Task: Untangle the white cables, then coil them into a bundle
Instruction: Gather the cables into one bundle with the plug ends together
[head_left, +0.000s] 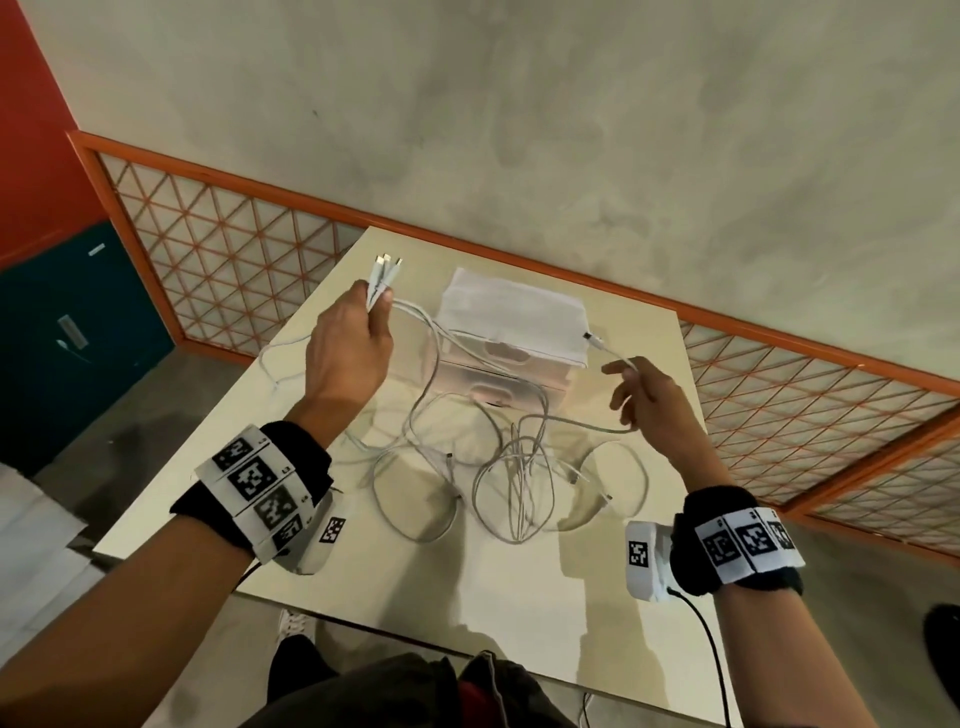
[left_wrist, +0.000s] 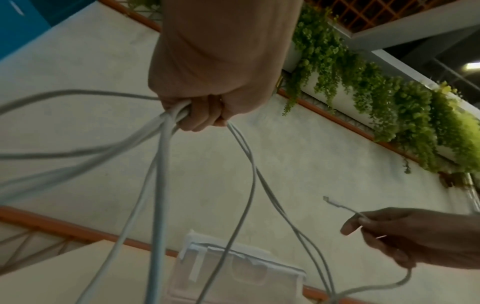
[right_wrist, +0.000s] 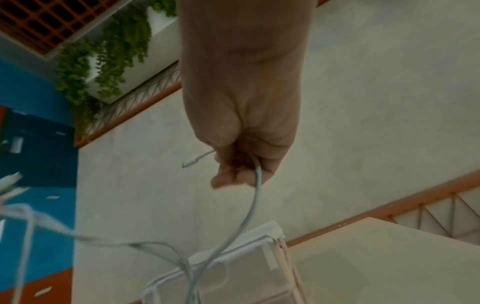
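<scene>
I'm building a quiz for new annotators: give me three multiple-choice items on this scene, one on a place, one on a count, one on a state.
1. Where is the box?
A. on the table, beyond the cables
B. on the floor
C. in the left hand

2. How many cable ends does the right hand hold?
A. one
B. three
C. none

3. What state are the cables on the table in?
A. neatly coiled
B. loosely tangled
C. tied in a bundle

Answers: 1 A, it stands on the table's far side. 2 A, one connector sticks out past the fingers. 3 B, the loops cross loosely.
</scene>
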